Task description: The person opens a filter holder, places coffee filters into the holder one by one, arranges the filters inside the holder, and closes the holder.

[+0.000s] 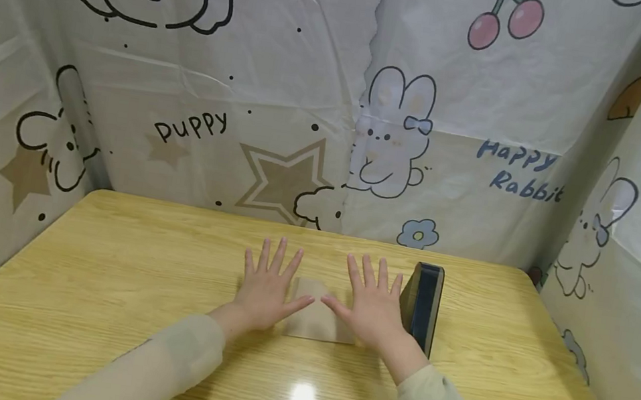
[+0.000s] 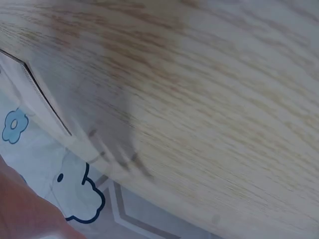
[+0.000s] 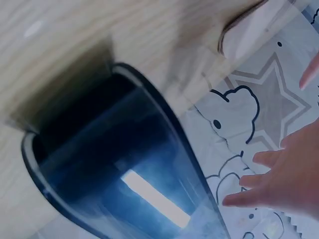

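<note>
Both hands are held out over the table with fingers spread and nothing in them. My left hand (image 1: 264, 295) is on the left, its thumb pointing inward over a flat beige piece (image 1: 319, 325) with a thin dark edge. Mirroring it, my right hand (image 1: 375, 312) has its thumb over the same piece, the two thumb tips a small gap apart. Right beside the right hand stands an upright object (image 1: 425, 308) with a glossy dark blue face and a pale rim. In the right wrist view that glossy face (image 3: 119, 159) looms large, showing rounded corners and a bright reflection.
The wood-grain table (image 1: 101, 293) has a rounded far edge. Behind it and at both sides hangs a pale curtain (image 1: 286, 87) printed with cartoon animals, stars and lettering. A bright light reflection lies on the table's near middle.
</note>
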Tool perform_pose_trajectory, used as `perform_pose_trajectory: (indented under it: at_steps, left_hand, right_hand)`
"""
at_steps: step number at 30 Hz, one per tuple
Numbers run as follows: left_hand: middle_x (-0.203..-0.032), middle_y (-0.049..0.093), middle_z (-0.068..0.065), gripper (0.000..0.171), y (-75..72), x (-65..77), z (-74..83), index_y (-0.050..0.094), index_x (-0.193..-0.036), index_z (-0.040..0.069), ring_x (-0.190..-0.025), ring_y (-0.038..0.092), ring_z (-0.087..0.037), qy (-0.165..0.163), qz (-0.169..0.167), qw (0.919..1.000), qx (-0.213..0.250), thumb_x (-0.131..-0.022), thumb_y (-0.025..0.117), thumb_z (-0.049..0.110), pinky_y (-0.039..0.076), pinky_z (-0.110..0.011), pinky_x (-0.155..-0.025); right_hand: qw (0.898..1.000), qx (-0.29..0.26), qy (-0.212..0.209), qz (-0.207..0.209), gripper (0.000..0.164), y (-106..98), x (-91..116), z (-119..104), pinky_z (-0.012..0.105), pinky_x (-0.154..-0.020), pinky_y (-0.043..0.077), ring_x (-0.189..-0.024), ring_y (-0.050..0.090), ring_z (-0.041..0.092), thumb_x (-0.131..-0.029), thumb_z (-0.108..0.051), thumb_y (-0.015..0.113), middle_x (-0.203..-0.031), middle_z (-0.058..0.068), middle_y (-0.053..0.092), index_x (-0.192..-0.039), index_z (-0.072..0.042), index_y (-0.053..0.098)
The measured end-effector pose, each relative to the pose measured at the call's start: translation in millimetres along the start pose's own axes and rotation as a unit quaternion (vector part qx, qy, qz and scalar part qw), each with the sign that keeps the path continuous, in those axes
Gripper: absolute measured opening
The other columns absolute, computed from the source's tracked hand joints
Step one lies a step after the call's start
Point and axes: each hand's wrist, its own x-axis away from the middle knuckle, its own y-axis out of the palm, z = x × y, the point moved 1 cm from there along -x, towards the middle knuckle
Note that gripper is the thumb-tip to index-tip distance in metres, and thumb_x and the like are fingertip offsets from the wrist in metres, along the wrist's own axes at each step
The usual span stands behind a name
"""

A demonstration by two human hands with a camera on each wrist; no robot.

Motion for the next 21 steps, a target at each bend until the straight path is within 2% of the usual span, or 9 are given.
perform_pose_trajectory:
  at_steps: [5, 10, 21]
  left_hand:
    - [-0.156, 0.000, -0.019, 0.085, -1.2, 1.0, -2.0, 0.016, -0.151, 0.016, -0.141, -0.006, -0.046, -0.005, -0.006, 1.0000, 0.006, -0.088, 0.042, 0.066, -0.001, -0.070, -0.106]
    - [-0.156, -0.001, -0.019, 0.085, -1.8, 1.3, -3.8, 0.015, -0.151, 0.016, -0.141, -0.008, -0.045, -0.007, -0.012, 0.9999, 0.000, -0.088, 0.040, 0.067, -0.002, -0.070, -0.106]
    - [-0.156, -0.002, -0.019, 0.086, -2.9, 4.3, -6.3, 0.015, -0.151, 0.015, -0.141, -0.007, -0.046, -0.015, -0.020, 0.9997, -0.006, -0.088, 0.039, 0.068, -0.002, -0.069, -0.106]
  right_hand:
    - [0.999, 0.025, 0.005, 0.027, 0.088, -12, 0, 2, 0.067, -0.108, 0.005, -0.142, 0.008, 0.045, -0.086, -0.068, 0.043, -0.154, 0.018, 0.020, -0.151, -0.014, 0.018]
    - [0.998, 0.023, 0.030, 0.052, 0.089, -23, 0, 9, 0.067, -0.108, 0.001, -0.143, 0.003, 0.043, -0.086, -0.069, 0.043, -0.155, 0.016, 0.016, -0.151, -0.016, 0.015]
    - [0.995, 0.026, 0.069, 0.068, 0.090, -31, 2, 32, 0.070, -0.106, 0.002, -0.142, 0.003, 0.045, -0.086, -0.067, 0.046, -0.155, 0.019, 0.015, -0.152, -0.016, 0.011]
